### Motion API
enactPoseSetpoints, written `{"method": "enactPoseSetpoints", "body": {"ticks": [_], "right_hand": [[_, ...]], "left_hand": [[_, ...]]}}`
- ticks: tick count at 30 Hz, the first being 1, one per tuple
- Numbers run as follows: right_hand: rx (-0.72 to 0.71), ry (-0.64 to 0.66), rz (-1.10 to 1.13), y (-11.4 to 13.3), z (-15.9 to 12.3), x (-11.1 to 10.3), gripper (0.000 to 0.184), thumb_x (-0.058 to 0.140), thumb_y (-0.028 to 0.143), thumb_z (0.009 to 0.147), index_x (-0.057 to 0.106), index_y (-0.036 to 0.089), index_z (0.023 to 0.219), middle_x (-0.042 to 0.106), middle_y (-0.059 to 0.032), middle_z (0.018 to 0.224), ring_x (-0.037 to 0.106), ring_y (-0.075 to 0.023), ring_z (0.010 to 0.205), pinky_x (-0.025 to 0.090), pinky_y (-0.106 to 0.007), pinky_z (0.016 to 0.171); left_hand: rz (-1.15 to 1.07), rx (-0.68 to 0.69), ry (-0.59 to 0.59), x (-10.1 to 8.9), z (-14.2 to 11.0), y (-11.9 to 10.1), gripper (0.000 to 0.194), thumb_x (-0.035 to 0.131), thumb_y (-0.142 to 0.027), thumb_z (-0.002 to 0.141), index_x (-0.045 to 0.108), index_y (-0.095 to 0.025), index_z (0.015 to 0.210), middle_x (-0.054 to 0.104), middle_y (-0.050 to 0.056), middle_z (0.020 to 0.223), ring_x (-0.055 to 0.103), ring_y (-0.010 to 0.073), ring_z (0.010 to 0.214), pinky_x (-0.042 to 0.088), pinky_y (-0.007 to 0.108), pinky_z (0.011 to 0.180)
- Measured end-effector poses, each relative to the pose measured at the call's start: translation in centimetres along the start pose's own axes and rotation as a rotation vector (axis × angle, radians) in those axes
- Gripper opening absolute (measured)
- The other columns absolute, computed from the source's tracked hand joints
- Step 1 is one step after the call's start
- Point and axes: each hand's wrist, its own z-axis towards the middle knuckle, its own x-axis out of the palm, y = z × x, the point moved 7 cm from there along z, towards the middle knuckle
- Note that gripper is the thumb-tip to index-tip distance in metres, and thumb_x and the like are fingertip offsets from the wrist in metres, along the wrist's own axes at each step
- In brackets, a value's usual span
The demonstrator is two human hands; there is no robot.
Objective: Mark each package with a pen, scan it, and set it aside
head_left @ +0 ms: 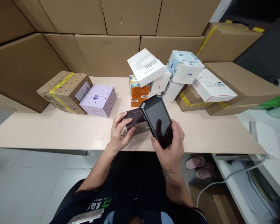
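My left hand (pixel 121 132) is closed around the left end of a small dark brown box (pixel 137 129) at the table's front edge. In my right hand (pixel 170 147) is a black handheld device like a rugged smartphone (pixel 158 119), its dark screen turned up toward me. The device is tilted and covers the right end of the brown box. Just behind stand orange boxes (pixel 140 92), stacked, with a white power bank box (pixel 146 67) resting tilted on top.
A lilac dotted box (pixel 98 100) and a taped cardboard box (pixel 65 91) stand at left. White-and-blue packs (pixel 185 67), a flat white box (pixel 213 85) and brown cartons (pixel 245 82) crowd the right. Large cartons (pixel 107 56) wall the back. A grey cable (pixel 233 172) hangs at lower right.
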Motion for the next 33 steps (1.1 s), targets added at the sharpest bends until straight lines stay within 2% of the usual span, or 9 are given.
{"method": "enactPoseSetpoints", "body": {"ticks": [3,7,13,20,33], "right_hand": [[-0.065,-0.012,-0.029,1.4,0.5,1.4,0.083,0.068,0.034,0.088,0.024,0.029,0.158,0.046,-0.0184,0.145,0.049,-0.0354,0.135,0.049,-0.064,0.106],[-0.066,-0.024,-0.041,1.8,0.4,2.1,0.081,0.067,0.035,0.089,0.024,0.028,0.158,0.045,-0.0191,0.145,0.048,-0.0362,0.134,0.048,-0.065,0.105],[-0.077,-0.022,-0.028,1.8,0.4,1.9,0.084,0.071,0.032,0.087,0.026,0.027,0.158,0.046,-0.0186,0.146,0.048,-0.0363,0.133,0.048,-0.064,0.106],[-0.097,0.008,-0.029,2.1,0.5,2.1,0.085,0.071,0.033,0.087,0.025,0.027,0.159,0.044,-0.0186,0.147,0.047,-0.0359,0.134,0.048,-0.063,0.106],[-0.148,-0.012,-0.076,2.2,0.8,1.9,0.084,0.072,0.035,0.087,0.028,0.022,0.158,0.048,-0.0194,0.143,0.051,-0.0345,0.131,0.052,-0.060,0.103]], "left_hand": [[-0.007,0.007,0.007,0.1,0.0,0.0,0.044,0.067,-0.026,0.092,0.053,-0.027,0.134,0.055,0.011,0.134,0.058,0.0261,0.125,0.055,0.047,0.103],[-0.012,0.010,0.019,0.3,-0.2,-0.2,0.052,0.065,-0.021,0.093,0.050,-0.030,0.142,0.051,0.012,0.136,0.055,0.0256,0.128,0.055,0.044,0.102],[-0.033,-0.001,0.035,0.5,-0.2,-0.3,0.059,0.064,-0.016,0.093,0.047,-0.034,0.146,0.046,0.011,0.139,0.051,0.0244,0.130,0.055,0.042,0.102],[-0.070,-0.018,0.051,0.6,-0.2,-0.2,0.057,0.061,-0.018,0.095,0.046,-0.037,0.146,0.044,0.010,0.138,0.051,0.0240,0.129,0.055,0.042,0.103],[-0.087,-0.033,0.062,0.5,-0.1,-0.2,0.057,0.061,-0.016,0.094,0.047,-0.037,0.146,0.043,0.010,0.137,0.050,0.0236,0.130,0.054,0.039,0.100]]}}
